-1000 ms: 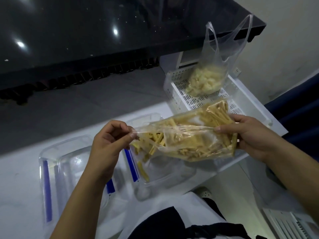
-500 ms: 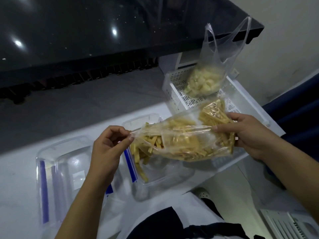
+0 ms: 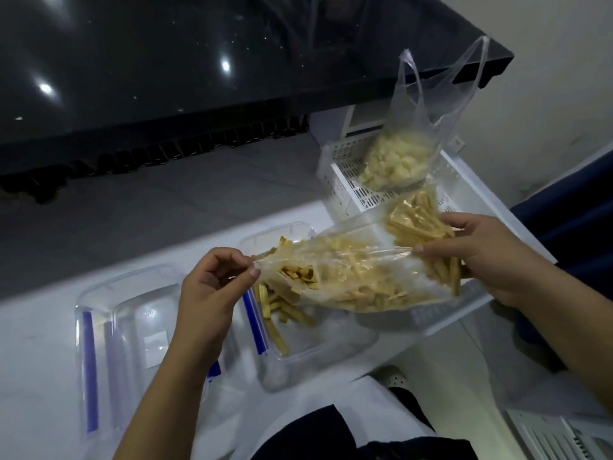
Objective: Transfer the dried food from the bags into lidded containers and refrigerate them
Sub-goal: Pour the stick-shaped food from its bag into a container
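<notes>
Now our left hand [image 3: 212, 290] pinches the bag [image 3: 358, 277] mouth and our right hand [image 3: 477, 257] grips its raised end; the container [image 3: 308, 356] sits below the left.

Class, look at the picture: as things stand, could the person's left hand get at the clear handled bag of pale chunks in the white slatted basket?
Probably not: the left hand pinches the clear bag of yellow sticks, which lies across the way to the handled bag.
</notes>
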`<move>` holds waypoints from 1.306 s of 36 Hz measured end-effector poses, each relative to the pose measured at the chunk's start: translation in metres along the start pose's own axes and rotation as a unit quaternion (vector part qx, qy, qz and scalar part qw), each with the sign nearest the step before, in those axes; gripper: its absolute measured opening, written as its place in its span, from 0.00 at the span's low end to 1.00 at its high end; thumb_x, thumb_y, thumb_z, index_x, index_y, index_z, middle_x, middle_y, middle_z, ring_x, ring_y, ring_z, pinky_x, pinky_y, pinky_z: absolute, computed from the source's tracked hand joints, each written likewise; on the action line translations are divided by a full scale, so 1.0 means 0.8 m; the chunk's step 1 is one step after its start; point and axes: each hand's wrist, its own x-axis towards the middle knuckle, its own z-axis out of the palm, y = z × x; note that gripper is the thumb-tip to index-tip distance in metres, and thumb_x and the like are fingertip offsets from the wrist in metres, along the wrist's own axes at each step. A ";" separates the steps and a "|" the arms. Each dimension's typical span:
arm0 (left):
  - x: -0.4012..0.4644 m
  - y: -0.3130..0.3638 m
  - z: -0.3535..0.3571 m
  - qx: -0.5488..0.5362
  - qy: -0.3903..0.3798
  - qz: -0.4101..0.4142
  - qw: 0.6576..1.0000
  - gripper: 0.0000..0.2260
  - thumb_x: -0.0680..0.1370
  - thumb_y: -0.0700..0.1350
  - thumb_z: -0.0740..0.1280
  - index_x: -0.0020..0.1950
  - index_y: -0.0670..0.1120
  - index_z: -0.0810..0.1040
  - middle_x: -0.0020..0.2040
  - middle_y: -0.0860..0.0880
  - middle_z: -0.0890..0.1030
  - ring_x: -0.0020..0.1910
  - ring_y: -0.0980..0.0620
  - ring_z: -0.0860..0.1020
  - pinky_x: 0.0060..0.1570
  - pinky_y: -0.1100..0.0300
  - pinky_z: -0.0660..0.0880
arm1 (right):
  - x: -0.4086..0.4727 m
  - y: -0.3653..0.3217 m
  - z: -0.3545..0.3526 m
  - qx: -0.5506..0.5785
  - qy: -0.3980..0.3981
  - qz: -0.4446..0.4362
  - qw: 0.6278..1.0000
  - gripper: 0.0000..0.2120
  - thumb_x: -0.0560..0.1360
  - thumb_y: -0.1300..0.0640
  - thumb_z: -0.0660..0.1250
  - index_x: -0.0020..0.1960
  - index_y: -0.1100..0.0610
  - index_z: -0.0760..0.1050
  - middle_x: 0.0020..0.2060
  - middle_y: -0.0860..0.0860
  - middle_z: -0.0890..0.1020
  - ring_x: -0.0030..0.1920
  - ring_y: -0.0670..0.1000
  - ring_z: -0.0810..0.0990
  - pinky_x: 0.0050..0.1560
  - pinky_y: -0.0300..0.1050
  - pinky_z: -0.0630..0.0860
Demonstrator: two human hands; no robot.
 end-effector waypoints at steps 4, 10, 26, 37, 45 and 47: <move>-0.001 0.004 0.000 -0.004 -0.023 0.025 0.999 0.11 0.75 0.35 0.72 0.43 0.52 0.81 0.45 0.48 0.85 0.48 0.51 0.84 0.47 0.67 0.79 | -0.002 -0.003 -0.002 0.062 -0.063 0.015 0.996 0.28 0.55 0.58 0.82 0.55 0.55 0.84 0.54 0.58 0.85 0.54 0.60 0.85 0.52 0.56 0.82; 0.002 0.001 -0.001 -0.004 0.008 0.011 1.000 0.14 0.75 0.32 0.71 0.42 0.52 0.81 0.45 0.47 0.85 0.47 0.50 0.84 0.46 0.66 0.79 | 0.001 -0.009 0.006 0.013 0.009 0.002 1.000 0.26 0.56 0.59 0.79 0.55 0.56 0.83 0.50 0.60 0.86 0.49 0.61 0.86 0.49 0.57 0.81; 0.009 0.009 0.000 -0.016 0.005 0.003 1.000 0.05 0.70 0.42 0.73 0.42 0.51 0.81 0.45 0.46 0.85 0.47 0.49 0.84 0.45 0.65 0.80 | 0.005 -0.006 0.001 0.018 -0.002 -0.009 1.000 0.23 0.57 0.59 0.80 0.52 0.52 0.85 0.49 0.59 0.86 0.47 0.62 0.86 0.45 0.54 0.83; 0.005 0.001 -0.005 -0.013 0.018 0.017 1.000 0.06 0.72 0.39 0.73 0.41 0.49 0.80 0.45 0.45 0.85 0.46 0.48 0.84 0.46 0.65 0.80 | 0.005 -0.016 0.012 -0.022 0.049 -0.005 0.999 0.15 0.64 0.64 0.78 0.48 0.52 0.85 0.47 0.63 0.85 0.48 0.64 0.85 0.59 0.69 0.76; 0.002 0.010 -0.010 -0.047 0.016 0.032 0.998 0.05 0.69 0.43 0.74 0.41 0.47 0.79 0.44 0.46 0.84 0.44 0.49 0.84 0.47 0.61 0.81 | 0.007 -0.028 0.005 0.033 -0.041 -0.005 0.999 0.20 0.61 0.60 0.77 0.53 0.55 0.85 0.53 0.63 0.83 0.47 0.65 0.80 0.47 0.54 0.78; 0.005 0.009 -0.009 -0.041 0.016 0.021 0.999 0.05 0.70 0.40 0.74 0.41 0.48 0.80 0.44 0.46 0.84 0.44 0.50 0.84 0.46 0.62 0.81 | 0.011 -0.031 0.010 -0.018 0.003 -0.013 1.000 0.15 0.66 0.64 0.76 0.52 0.57 0.84 0.52 0.65 0.83 0.48 0.68 0.82 0.47 0.58 0.80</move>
